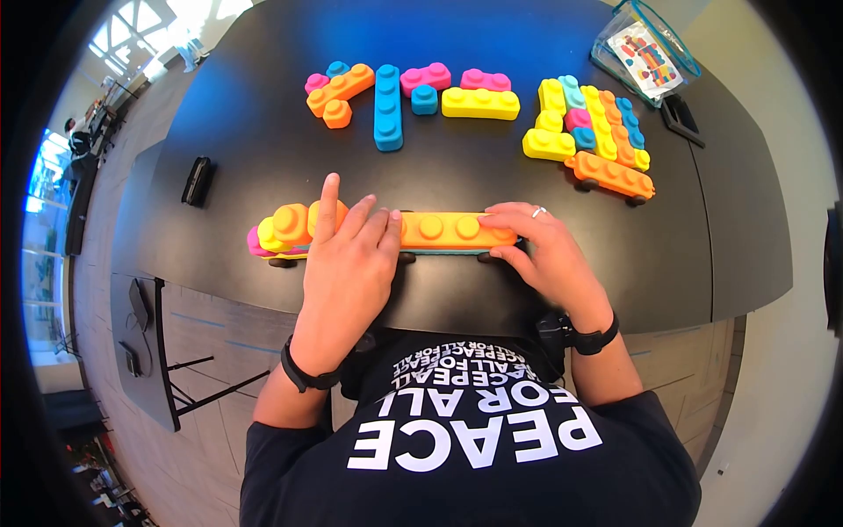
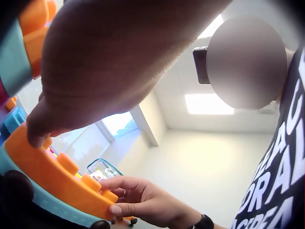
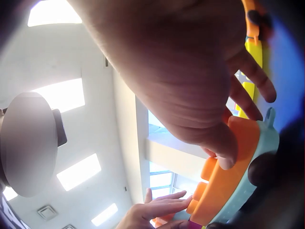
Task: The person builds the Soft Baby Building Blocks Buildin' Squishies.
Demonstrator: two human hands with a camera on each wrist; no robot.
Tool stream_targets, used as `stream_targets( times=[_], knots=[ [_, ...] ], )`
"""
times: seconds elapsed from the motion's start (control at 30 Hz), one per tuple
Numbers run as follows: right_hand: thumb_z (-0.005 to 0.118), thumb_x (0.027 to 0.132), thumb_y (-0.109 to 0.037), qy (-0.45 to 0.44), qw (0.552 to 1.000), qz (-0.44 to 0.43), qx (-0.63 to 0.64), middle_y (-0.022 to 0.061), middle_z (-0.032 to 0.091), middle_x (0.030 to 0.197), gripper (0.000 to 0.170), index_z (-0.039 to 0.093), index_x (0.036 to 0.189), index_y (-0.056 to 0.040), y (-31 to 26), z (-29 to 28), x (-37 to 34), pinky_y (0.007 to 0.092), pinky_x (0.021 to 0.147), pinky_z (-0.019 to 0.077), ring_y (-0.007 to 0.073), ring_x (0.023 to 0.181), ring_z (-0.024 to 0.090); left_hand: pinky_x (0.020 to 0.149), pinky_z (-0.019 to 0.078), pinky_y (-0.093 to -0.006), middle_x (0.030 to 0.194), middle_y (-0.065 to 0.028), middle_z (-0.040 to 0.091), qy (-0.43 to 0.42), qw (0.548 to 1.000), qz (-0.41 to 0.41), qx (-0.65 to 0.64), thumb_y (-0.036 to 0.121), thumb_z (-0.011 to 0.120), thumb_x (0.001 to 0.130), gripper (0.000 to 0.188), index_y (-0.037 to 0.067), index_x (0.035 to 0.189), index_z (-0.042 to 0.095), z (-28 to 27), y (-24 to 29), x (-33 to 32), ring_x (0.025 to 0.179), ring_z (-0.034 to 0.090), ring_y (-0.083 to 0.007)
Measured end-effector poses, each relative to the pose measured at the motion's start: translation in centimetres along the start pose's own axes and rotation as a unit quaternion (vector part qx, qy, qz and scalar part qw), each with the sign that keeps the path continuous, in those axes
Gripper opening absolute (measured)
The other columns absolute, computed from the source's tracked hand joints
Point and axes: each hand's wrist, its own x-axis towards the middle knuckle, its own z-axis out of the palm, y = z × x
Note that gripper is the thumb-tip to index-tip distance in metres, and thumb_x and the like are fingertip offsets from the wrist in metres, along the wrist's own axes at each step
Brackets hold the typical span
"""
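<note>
A long orange block lies along a teal wheeled base near the table's front edge. Thumb and fingers of my right hand pinch its right end from both sides. My left hand rests over its left end, fingers extended and the index finger pointing away; part of the block is hidden beneath. Left of that hand, a second wheeled piece carries an orange block, a yellow block and a pink block.
Loose colored blocks lie across the far table. At right sits a cluster of blocks beside an orange wheeled car. A clear bin with a picture card stands at the far right corner. A black case lies at left.
</note>
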Motion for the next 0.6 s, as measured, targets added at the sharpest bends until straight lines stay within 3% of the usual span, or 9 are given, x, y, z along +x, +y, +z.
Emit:
stream_targets(
  times=[0.07, 0.17, 0.27, 0.37, 0.47, 0.6],
  knots=[
    [0.094, 0.093, -0.005, 0.001, 1.000, -0.008, 0.010, 0.0119, 0.083, 0.138, 0.044, 0.083, 0.136, -0.0099, 0.5, 0.0, 0.1, 0.0464, 0.111, 0.0587, 0.0392, 0.124, 0.075, 0.146, 0.0327, -0.0653, 0.110, -0.0105, 0.084, 0.039, 0.999, 0.004, -0.031, 0.007, 0.076, 0.096, 0.026, 0.001, 0.118, 0.089, 0.5, -0.3, 0.3, 0.128, 0.079, -0.0272],
    [0.094, 0.093, -0.005, -0.012, 1.000, 0.002, 0.020, 0.0120, 0.083, 0.137, 0.044, 0.083, 0.135, -0.0101, 0.4, -0.2, 0.4, 0.0467, 0.111, 0.0585, 0.0387, 0.124, 0.075, 0.146, 0.0349, -0.0640, 0.106, -0.0093, 0.084, 0.042, 0.998, -0.004, -0.045, 0.007, 0.076, 0.096, 0.026, 0.001, 0.117, 0.089, 0.6, -0.5, 0.4, 0.123, 0.080, -0.0251],
    [0.094, 0.093, -0.004, -0.011, 1.000, 0.005, 0.015, 0.0118, 0.083, 0.137, 0.044, 0.083, 0.135, -0.0104, 0.3, -0.1, 0.5, 0.0468, 0.111, 0.0583, 0.0388, 0.124, 0.075, 0.145, 0.0355, -0.0673, 0.119, -0.0083, 0.086, 0.004, 0.999, -0.018, -0.049, 0.003, 0.073, 0.097, 0.031, 0.003, 0.125, 0.088, 0.2, -0.4, 0.4, 0.130, 0.080, -0.0254],
    [0.095, 0.094, -0.008, -0.024, 1.000, -0.002, 0.013, 0.0117, 0.083, 0.136, 0.044, 0.083, 0.136, -0.0107, 0.6, -0.4, 0.6, 0.0467, 0.111, 0.0587, 0.0379, 0.126, 0.075, 0.145, 0.0344, -0.0672, 0.120, -0.0087, 0.087, 0.020, 0.999, -0.013, -0.029, 0.003, 0.074, 0.096, 0.032, 0.003, 0.125, 0.088, 0.6, -0.1, 0.2, 0.132, 0.079, -0.0272],
    [0.095, 0.097, -0.013, -0.055, 0.998, -0.038, 0.005, 0.0135, 0.082, 0.136, 0.044, 0.082, 0.138, -0.0090, 0.9, -1.4, 1.5, 0.0473, 0.112, 0.0596, 0.0384, 0.128, 0.076, 0.147, 0.0329, -0.0619, 0.107, -0.0101, 0.085, 0.056, 0.998, -0.005, -0.010, 0.007, 0.075, 0.096, 0.024, 0.000, 0.115, 0.089, 0.6, 0.3, 0.4, 0.131, 0.079, -0.0280],
    [0.092, 0.100, -0.015, 0.001, 0.999, -0.035, -0.020, 0.0193, 0.081, 0.139, 0.044, 0.080, 0.141, -0.0044, 0.3, -4.1, 4.8, 0.0493, 0.114, 0.0601, 0.0426, 0.131, 0.076, 0.147, 0.0306, -0.0667, 0.118, -0.0098, 0.087, 0.030, 0.999, -0.018, -0.025, 0.003, 0.072, 0.097, 0.031, 0.002, 0.123, 0.088, 0.6, 0.4, 0.4, 0.133, 0.079, -0.0303]
  ],
)
